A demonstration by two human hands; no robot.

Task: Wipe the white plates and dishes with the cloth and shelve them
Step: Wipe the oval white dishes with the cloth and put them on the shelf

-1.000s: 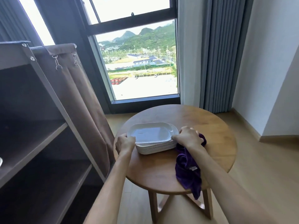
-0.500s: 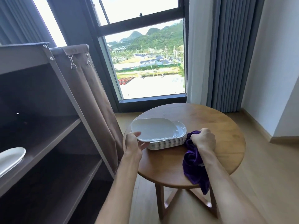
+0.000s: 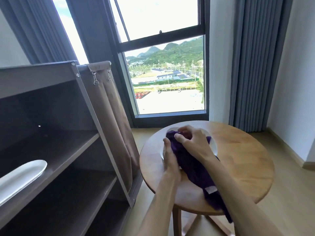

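A white dish [image 3: 214, 145] is held up over the round wooden table [image 3: 238, 160], mostly hidden behind the hands and cloth. My left hand [image 3: 168, 155] grips the dish's left edge. My right hand [image 3: 190, 142] grips a bunched purple cloth [image 3: 192, 166] and presses it onto the dish's face; the cloth's tail hangs down past the table's front edge. The stack of white dishes on the table is hidden behind the hands. One white plate [image 3: 18, 178] lies on the middle shelf of the brown shelf unit [image 3: 71, 150] at the left.
The shelf unit has a brown fabric curtain [image 3: 109, 116] clipped to its right side, close to the table. A tall window [image 3: 167, 79] and grey drapes [image 3: 252, 65] stand behind the table. Wood floor [image 3: 289, 193] lies to the right.
My left hand has lifted the top dish off the stack. My right hand brought the purple cloth up from the table onto the dish. The camera view has swung left and up.
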